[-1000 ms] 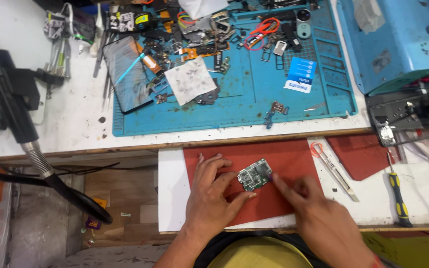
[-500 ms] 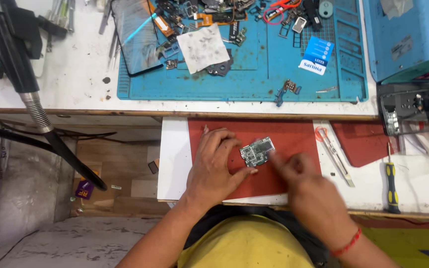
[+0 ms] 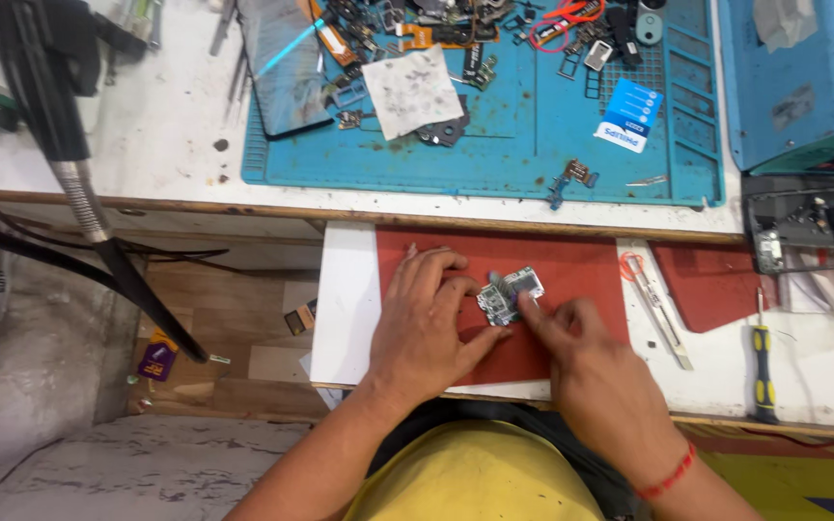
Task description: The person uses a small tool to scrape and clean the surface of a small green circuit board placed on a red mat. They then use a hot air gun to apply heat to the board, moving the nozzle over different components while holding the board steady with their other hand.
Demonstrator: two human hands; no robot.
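Seen from above: a person bends over a cluttered repair surface (image 3: 176, 125).
Board: a small grey circuit board (image 3: 510, 293) lies on a red mat (image 3: 581, 270), on a white pull-out shelf (image 3: 345, 289).
Left hand: left hand (image 3: 427, 323) lies flat, fingers and thumb bracing the board's left edge; grip loose, steadying rather than clasping.
Right hand: right hand (image 3: 586, 362) points its index fingertip onto the board's right side; grip closed on nothing.
Nearby: tweezers (image 3: 656, 309) and a screwdriver (image 3: 763, 357) rest to the right; a blue work mat (image 3: 533, 125) with loose parts lies beyond.
Doing it well: probably light, even pressure, board flat.
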